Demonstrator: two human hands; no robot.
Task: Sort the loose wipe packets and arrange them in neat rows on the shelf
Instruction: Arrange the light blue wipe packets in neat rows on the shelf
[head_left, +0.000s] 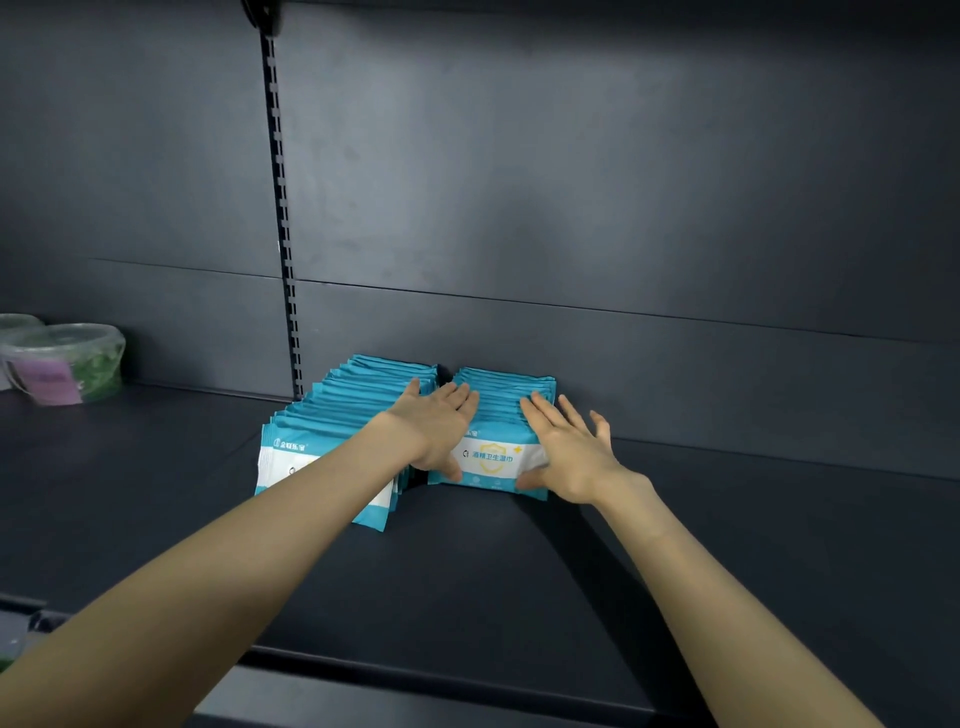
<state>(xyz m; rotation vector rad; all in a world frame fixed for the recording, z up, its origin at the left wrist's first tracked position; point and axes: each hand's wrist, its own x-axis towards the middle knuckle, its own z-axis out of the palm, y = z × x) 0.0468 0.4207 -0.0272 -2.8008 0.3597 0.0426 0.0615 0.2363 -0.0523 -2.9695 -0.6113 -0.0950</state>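
Both hands lie flat on the right row (501, 391) of teal-and-white wipe packets. The left hand (436, 423) has straight fingers over the row's top left and its thumb down at the front packet's left edge. The right hand (567, 451) has spread, straight fingers over the top right and its thumb against the front face. Neither hand grips anything; they press and steady. This looks like the squaring-up step. To do it well, I would keep the palms light on the tops so the upright packets do not buckle, push evenly with both thumbs so the front packet sits flush and parallel to the shelf edge, and slide the whole row back together rather than one side first. The soft packets will probably fan or slump if the pressure is uneven. The left row (337, 410), just beside the right row and touching it near the back, reaches further forward and leans a little, so it likely wants the same treatment next. Both rows stand on a dark matte shelf (519, 582). Behind the right row rises a dark back panel (597, 182). A slotted upright strip (280, 197) runs up it behind the left row. Well to the left of the rows sit clear plastic tubs (67, 358) with green contents.
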